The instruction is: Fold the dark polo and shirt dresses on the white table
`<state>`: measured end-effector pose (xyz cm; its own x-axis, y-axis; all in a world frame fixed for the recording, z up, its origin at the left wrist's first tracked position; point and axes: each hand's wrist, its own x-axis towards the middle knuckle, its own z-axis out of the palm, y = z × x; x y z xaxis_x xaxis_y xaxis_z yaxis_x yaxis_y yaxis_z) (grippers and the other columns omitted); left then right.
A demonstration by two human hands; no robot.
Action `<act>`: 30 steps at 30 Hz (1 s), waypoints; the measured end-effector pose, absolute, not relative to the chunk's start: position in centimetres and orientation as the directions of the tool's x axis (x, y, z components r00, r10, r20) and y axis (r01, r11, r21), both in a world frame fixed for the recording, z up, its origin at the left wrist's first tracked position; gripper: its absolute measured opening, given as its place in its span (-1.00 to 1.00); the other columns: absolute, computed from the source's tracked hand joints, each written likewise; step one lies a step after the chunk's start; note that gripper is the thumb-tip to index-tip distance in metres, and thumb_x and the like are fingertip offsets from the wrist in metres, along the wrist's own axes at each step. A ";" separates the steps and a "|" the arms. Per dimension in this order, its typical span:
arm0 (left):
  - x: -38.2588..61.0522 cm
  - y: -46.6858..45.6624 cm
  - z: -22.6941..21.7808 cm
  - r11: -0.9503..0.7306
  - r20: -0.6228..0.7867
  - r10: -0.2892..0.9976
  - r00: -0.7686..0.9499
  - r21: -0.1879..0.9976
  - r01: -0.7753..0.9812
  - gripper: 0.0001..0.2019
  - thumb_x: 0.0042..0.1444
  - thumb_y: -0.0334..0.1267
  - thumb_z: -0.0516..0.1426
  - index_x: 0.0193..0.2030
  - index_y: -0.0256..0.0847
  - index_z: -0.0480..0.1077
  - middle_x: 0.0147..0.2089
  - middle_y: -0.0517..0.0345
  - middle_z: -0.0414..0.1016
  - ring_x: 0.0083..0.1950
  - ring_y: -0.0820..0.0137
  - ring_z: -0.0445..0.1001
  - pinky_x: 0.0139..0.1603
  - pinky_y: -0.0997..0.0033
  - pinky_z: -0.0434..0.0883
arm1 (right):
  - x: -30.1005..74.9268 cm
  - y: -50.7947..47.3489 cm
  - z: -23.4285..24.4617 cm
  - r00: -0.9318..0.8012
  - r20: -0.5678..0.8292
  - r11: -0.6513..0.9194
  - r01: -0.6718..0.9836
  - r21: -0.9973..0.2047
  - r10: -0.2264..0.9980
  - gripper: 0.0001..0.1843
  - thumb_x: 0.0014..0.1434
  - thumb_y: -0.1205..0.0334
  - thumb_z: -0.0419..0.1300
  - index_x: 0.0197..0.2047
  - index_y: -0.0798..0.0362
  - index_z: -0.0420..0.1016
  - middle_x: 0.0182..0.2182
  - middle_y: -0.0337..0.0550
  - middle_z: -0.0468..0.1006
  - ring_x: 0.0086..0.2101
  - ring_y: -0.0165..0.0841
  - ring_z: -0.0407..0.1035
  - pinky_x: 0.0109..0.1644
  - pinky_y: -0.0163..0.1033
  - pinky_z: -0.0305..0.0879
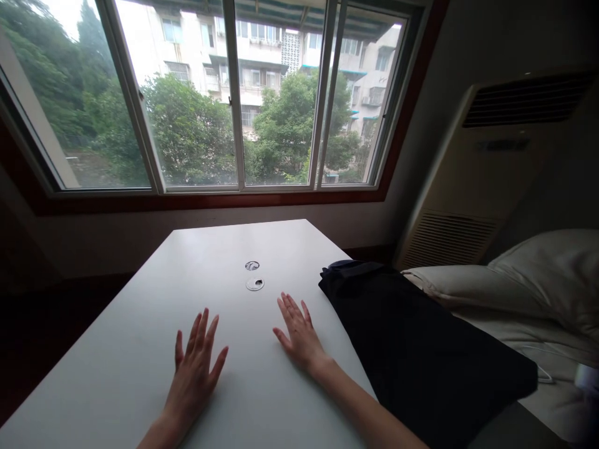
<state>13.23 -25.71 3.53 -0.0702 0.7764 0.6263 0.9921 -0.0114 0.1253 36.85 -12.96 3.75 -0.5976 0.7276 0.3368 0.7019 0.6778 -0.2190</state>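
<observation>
My left hand (pixel 194 362) is over the near part of a white table (pixel 140 330), palm down with fingers spread and nothing in it. Farther right, my right hand (pixel 298 333) is also palm down, its fingers stretched out toward the far side. Whether either palm presses on the tabletop, I cannot tell. Just beyond the right fingertips lies a round cable-hole cover (pixel 255 284), with a round hole (pixel 252 265) behind it. A folded black cloth (pixel 421 337), perhaps a garment, lies along the table's right edge, nearest to my right hand.
A wide sliding window (pixel 241 188) with a reddish-brown frame spans the wall behind the table. On the right stands a tall floor air conditioner (pixel 496 168). Pale bedding or cushions (pixel 528 293) lie beside the table, with a thin white cable (pixel 543 368) on them.
</observation>
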 end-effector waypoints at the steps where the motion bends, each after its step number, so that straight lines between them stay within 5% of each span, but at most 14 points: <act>1: 13.3 -25.8 3.6 -0.014 0.627 0.776 -0.067 0.123 0.992 -0.38 0.35 -0.17 -0.10 0.48 -0.05 -0.26 0.50 -0.04 -0.17 0.48 0.18 -0.11 0.43 -0.10 -0.27 | 37.0 -13.1 3.8 -0.597 0.334 0.677 0.703 -0.219 0.729 -0.28 0.33 0.14 -0.05 0.46 0.09 -0.23 0.42 -0.07 -0.20 0.39 -0.28 -0.32 0.44 0.14 -0.32; 7: 12.3 -25.2 1.8 0.053 0.559 0.819 -0.127 0.148 0.988 -0.38 0.33 -0.07 -0.14 0.48 -0.14 -0.18 0.49 -0.03 -0.13 0.48 0.19 -0.09 0.43 -0.10 -0.31 | 37.1 -13.2 4.0 -0.615 0.277 0.673 0.695 -0.251 0.738 -0.25 0.34 0.05 -0.07 0.47 0.09 -0.29 0.43 -0.14 -0.28 0.39 -0.32 -0.36 0.45 0.09 -0.42; 15: 10.8 -24.6 0.6 0.123 0.189 0.969 -0.161 0.196 0.973 -0.39 0.29 0.02 -0.16 0.39 -0.23 0.13 0.44 -0.03 0.05 0.45 0.17 0.00 0.41 -0.08 -0.07 | 37.1 -13.1 3.6 -0.612 0.086 0.599 0.719 -0.353 0.786 -0.24 0.35 -0.16 -0.23 0.46 0.11 -0.18 0.42 -0.10 -0.18 0.39 -0.33 -0.30 0.43 0.01 -0.53; 25: 11.1 -24.6 1.0 0.126 0.199 0.967 -0.160 0.174 0.977 -0.39 0.29 0.00 -0.17 0.38 -0.25 0.14 0.43 -0.02 0.05 0.45 0.18 0.01 0.40 -0.07 -0.02 | 37.2 -13.5 4.2 -0.608 0.087 0.593 0.718 -0.365 0.789 -0.34 0.37 -0.09 -0.19 0.42 0.04 0.01 0.40 -0.04 -0.04 0.38 -0.27 -0.20 0.43 0.05 -0.43; 30: 11.0 -24.7 1.8 0.017 0.353 0.927 -0.125 0.292 0.956 -0.57 0.28 -0.07 -0.08 0.13 -0.18 0.42 0.25 -0.04 0.39 0.28 0.14 0.33 0.28 -0.02 0.25 | 37.4 -14.8 6.5 -0.616 0.120 0.613 0.705 -0.356 0.779 -0.45 0.31 0.09 -0.01 0.32 0.06 0.23 0.34 0.05 0.15 0.33 -0.16 -0.01 0.40 0.13 -0.21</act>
